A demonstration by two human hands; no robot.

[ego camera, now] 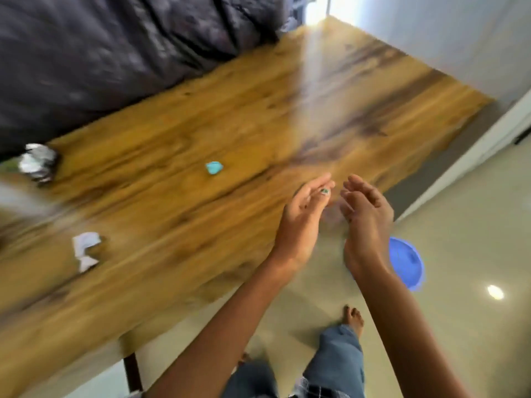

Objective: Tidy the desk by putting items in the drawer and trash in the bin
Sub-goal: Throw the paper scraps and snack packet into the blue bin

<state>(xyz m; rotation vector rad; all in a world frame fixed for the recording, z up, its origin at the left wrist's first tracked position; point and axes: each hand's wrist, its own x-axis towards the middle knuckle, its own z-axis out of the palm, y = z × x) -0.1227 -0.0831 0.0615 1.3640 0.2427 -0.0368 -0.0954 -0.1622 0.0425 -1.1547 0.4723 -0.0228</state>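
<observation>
Two hands hover side by side over the near right corner of the wooden desk (178,156), palms turned toward each other and close together but apart. The left hand (301,219) has its fingers straight and loose; a small green speck shows at its fingertips, too blurred to name, so whether it pinches anything cannot be told. The right hand (365,216) is relaxed and holds nothing, its fingers gently bent.

On the desk, a small turquoise scrap (214,168) lies near the middle. A crumpled white paper (84,249) sits toward the near left edge, and a crumpled foil ball (38,162) rests at the far left edge, beside the dark bedding (115,53) that runs along the far side.

A blue bin (408,264) stands on the pale floor (459,326) off the desk's right end, partly hidden behind the right wrist.
</observation>
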